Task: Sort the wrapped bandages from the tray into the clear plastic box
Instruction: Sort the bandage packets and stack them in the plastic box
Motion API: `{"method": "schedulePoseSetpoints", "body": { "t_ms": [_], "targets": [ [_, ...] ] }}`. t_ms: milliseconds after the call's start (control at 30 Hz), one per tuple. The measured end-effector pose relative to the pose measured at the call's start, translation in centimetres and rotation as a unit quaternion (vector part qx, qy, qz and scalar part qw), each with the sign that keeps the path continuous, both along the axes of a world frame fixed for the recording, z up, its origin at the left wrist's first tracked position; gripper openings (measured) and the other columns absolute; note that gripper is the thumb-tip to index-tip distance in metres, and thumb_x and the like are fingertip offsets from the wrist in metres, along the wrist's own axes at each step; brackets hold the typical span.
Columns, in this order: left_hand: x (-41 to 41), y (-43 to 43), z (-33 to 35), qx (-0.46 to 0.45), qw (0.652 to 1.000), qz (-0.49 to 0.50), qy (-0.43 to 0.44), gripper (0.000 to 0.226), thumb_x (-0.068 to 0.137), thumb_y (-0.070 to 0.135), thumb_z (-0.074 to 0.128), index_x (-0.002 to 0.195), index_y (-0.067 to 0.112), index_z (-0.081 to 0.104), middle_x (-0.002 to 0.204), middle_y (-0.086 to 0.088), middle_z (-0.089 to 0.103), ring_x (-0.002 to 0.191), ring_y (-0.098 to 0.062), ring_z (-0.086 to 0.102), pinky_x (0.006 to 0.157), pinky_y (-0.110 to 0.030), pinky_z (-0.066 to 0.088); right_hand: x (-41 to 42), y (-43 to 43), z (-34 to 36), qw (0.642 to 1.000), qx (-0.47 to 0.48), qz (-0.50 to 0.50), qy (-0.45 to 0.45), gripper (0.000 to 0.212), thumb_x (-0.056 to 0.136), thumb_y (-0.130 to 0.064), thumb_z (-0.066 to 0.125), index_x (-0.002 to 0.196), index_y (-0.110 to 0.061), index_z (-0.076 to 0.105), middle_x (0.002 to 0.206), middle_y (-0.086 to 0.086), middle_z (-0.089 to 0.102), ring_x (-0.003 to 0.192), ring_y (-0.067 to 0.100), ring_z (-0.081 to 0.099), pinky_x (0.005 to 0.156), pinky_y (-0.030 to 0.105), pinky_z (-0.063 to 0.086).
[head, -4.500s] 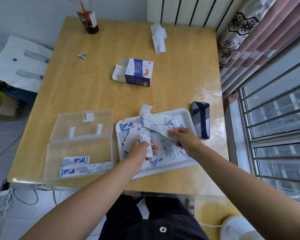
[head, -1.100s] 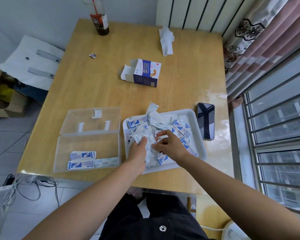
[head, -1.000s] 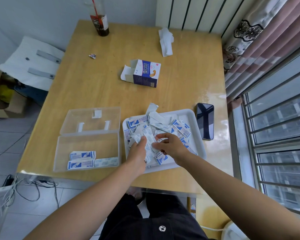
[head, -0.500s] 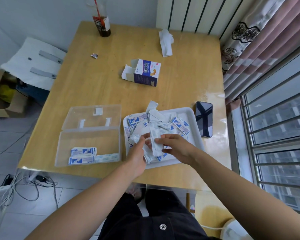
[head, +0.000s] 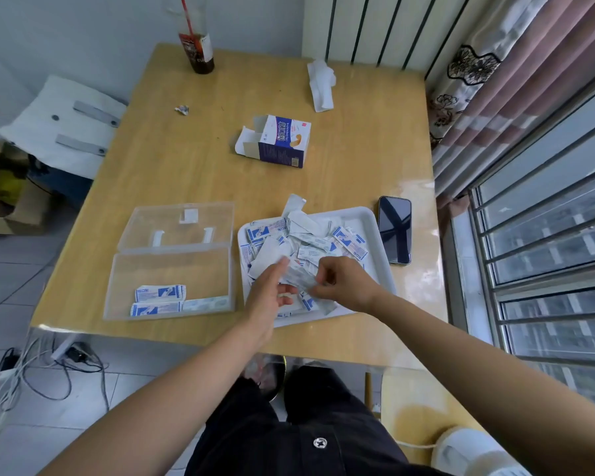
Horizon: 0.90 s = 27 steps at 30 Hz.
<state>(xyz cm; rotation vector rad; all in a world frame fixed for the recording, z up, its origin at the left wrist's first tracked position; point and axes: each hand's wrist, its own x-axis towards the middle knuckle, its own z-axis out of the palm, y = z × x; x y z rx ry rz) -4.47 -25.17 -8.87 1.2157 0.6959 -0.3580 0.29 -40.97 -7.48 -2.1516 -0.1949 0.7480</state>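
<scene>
A white tray (head: 375, 231) near the table's front edge holds a loose pile of several blue-and-white wrapped bandages (head: 347, 240). Left of it a clear plastic box (head: 172, 266) lies open, its lid flat behind it. Three wrapped bandages (head: 159, 293) lie along the box's front wall. Both my hands hover over the tray's front half. My right hand (head: 344, 283) pinches a wrapped bandage (head: 299, 278) at its right end. My left hand (head: 267, 297) sits at the bandage's left end, fingers fairly straight, thumb underneath; whether it grips is unclear.
A dark phone (head: 394, 230) lies right of the tray. An opened bandage carton (head: 282, 140) stands mid-table, a crumpled tissue (head: 322, 84) and a drink bottle (head: 196, 46) at the far edge. A small foil scrap (head: 182, 109) lies at the left. Cables trail on the floor.
My right hand has lifted one wrapped bandage off the pile and brought it toward my left hand. My left hand has opened and shifted slightly forward over the tray.
</scene>
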Motion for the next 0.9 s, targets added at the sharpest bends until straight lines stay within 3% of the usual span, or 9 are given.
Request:
{"method": "schedulePoseSetpoints", "body": {
  "t_ms": [33,100,167,267,367,500,667,767,900],
  "targets": [
    [-0.2,0.3,-0.4,0.081,0.995,-0.051,-0.029,0.015,0.091,0.025,0.062,0.098,0.013,0.066,0.080,-0.002,0.061,0.069,-0.015,0.053,0.063,-0.026,0.040,0.1,-0.4,0.0,0.997,-0.036,0.025,-0.057,0.033,0.076,-0.011,0.073,0.064,-0.024,0.045,0.058,-0.013,0.047,0.054,0.006,0.040,0.055,0.022,0.031],
    [-0.4,0.4,-1.3,0.210,0.964,-0.143,-0.077,0.014,0.086,0.011,0.068,0.098,0.006,0.064,0.076,-0.001,0.056,0.063,-0.013,0.049,0.063,-0.025,0.040,0.2,-0.9,0.1,0.984,-0.094,0.074,-0.133,0.020,0.076,-0.010,0.067,0.080,-0.021,0.051,0.065,-0.011,0.051,0.061,0.014,0.047,0.055,0.028,0.032],
    [-0.3,-0.1,-1.6,0.329,0.915,-0.206,-0.111,0.013,0.085,0.013,0.068,0.098,0.012,0.064,0.079,0.004,0.054,0.063,-0.010,0.049,0.064,-0.024,0.042,0.2,-1.2,-0.3,0.962,-0.148,0.111,-0.203,0.025,0.077,-0.008,0.061,0.100,-0.016,0.056,0.076,-0.005,0.061,0.071,0.022,0.054,0.053,0.029,0.029],
    [0.0,-1.0,-2.2,0.462,0.826,-0.289,-0.143,0.013,0.085,0.020,0.066,0.099,0.020,0.066,0.093,0.004,0.046,0.074,-0.015,0.053,0.071,-0.032,0.046,-0.5,-1.6,-1.8,0.937,-0.176,0.156,-0.258,0.020,0.075,-0.004,0.055,0.092,-0.012,0.063,0.085,0.004,0.064,0.080,0.027,0.059,0.054,0.028,0.030],
    [-0.6,-1.9,-3.3,0.494,0.792,-0.338,-0.122,0.020,0.085,0.023,0.065,0.105,0.022,0.066,0.100,0.002,0.040,0.081,-0.016,0.051,0.069,-0.027,0.040,-1.8,-2.3,-3.5,0.942,-0.188,0.160,-0.228,0.018,0.071,0.000,0.056,0.084,-0.009,0.062,0.081,0.009,0.061,0.077,0.032,0.058,0.054,0.031,0.034],
    [-1.3,-2.6,-4.0,0.487,0.794,-0.350,-0.099,0.026,0.084,0.019,0.063,0.110,0.021,0.065,0.102,0.001,0.040,0.086,-0.020,0.057,0.078,-0.025,0.042,-2.7,-2.6,-5.2,0.956,-0.165,0.166,-0.179,0.019,0.060,-0.001,0.061,0.076,-0.010,0.063,0.071,0.010,0.058,0.065,0.034,0.059,0.052,0.032,0.039],
    [-1.4,-2.1,-4.6,0.474,0.807,-0.341,-0.089,0.025,0.085,0.018,0.065,0.110,0.018,0.064,0.101,0.004,0.036,0.076,-0.012,0.047,0.071,-0.016,0.033,-1.9,-4.1,-5.1,0.965,-0.166,0.127,-0.159,0.033,0.075,-0.025,0.066,0.108,-0.020,0.066,0.102,0.004,0.060,0.097,0.022,0.054,0.084,0.035,0.041],
    [-1.4,-2.1,-4.6,0.459,0.815,-0.338,-0.102,0.026,0.084,0.021,0.067,0.109,0.017,0.063,0.102,0.004,0.037,0.075,-0.010,0.047,0.070,-0.014,0.032,-2.0,-5.0,-5.2,0.971,-0.163,0.108,-0.136,0.032,0.076,-0.021,0.065,0.108,-0.016,0.065,0.103,0.007,0.059,0.100,0.027,0.054,0.083,0.034,0.044],
    [-1.3,-2.8,-4.5,0.437,0.819,-0.352,-0.116,0.028,0.083,0.025,0.069,0.110,0.018,0.063,0.106,0.001,0.042,0.082,-0.015,0.054,0.077,-0.022,0.042,-2.4,-4.3,-5.6,0.975,-0.146,0.122,-0.116,0.028,0.083,-0.013,0.062,0.110,-0.012,0.065,0.104,0.010,0.056,0.097,0.024,0.052,0.075,0.021,0.032]
  ]
}}
